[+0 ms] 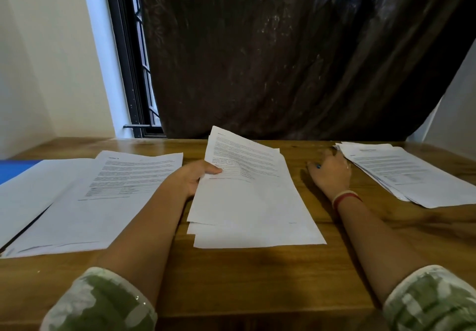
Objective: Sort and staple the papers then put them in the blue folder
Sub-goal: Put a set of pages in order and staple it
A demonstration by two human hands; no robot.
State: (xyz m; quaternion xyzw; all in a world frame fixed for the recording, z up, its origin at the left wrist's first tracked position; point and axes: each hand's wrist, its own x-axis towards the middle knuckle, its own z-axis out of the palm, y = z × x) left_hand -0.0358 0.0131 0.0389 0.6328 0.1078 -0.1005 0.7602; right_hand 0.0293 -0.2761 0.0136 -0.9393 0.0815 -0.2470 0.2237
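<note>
Three lots of white printed papers lie on the wooden table [244, 274]. My left hand [192, 176] grips the left edge of the middle stack [252, 202], thumb on top, and the stack's far end is lifted off the table. My right hand [331, 173] hovers flat with fingers spread just left of the right pile [409, 173], holding nothing. The left pile [85, 202] lies flat beside my left forearm. A corner of the blue folder [15, 168] shows at the far left, partly under the left papers. No stapler is in view.
A dark curtain [296, 55] hangs behind the table's far edge. A window frame [134, 73] and white wall stand at the back left. Bare wood shows between the middle stack and the right pile and along the near edge.
</note>
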